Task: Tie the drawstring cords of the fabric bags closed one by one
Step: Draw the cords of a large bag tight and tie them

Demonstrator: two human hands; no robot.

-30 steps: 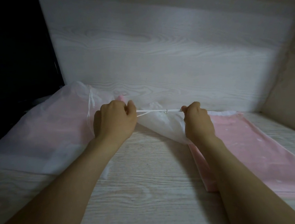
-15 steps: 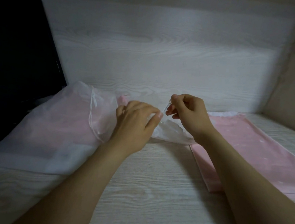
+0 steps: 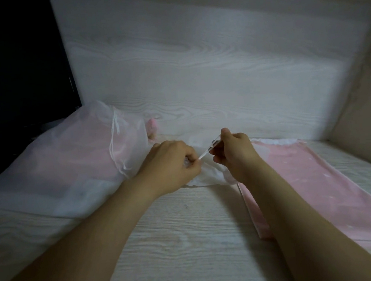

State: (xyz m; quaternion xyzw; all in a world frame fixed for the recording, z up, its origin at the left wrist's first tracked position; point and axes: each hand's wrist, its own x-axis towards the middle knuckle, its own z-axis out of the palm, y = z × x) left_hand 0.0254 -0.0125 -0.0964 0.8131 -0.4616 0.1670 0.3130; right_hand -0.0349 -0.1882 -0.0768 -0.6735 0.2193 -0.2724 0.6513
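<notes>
A white fabric bag (image 3: pixel 208 177) with a gathered mouth lies on the pale wooden desk (image 3: pixel 177 242) under both hands. My left hand (image 3: pixel 171 166) pinches one end of its thin white drawstring cord (image 3: pixel 206 154). My right hand (image 3: pixel 235 154) pinches the other end, slightly higher, so the short cord runs taut and slanted between them. On the left lies a sheer white bag (image 3: pixel 65 164) with pink contents, its own white cord (image 3: pixel 115 144) hanging loose over it.
A flat pink cloth with white dots (image 3: pixel 332 185) lies at the right, partly under my right forearm. A black monitor (image 3: pixel 17 72) stands at the back left. A wood-grain back panel (image 3: pixel 207 71) and a beige side wall (image 3: pixel 367 124) close the desk in.
A second ago my hands pulled the cord wide apart and level. They then came together over the bag's mouth, and now hold a short slanted piece of cord close between them.
</notes>
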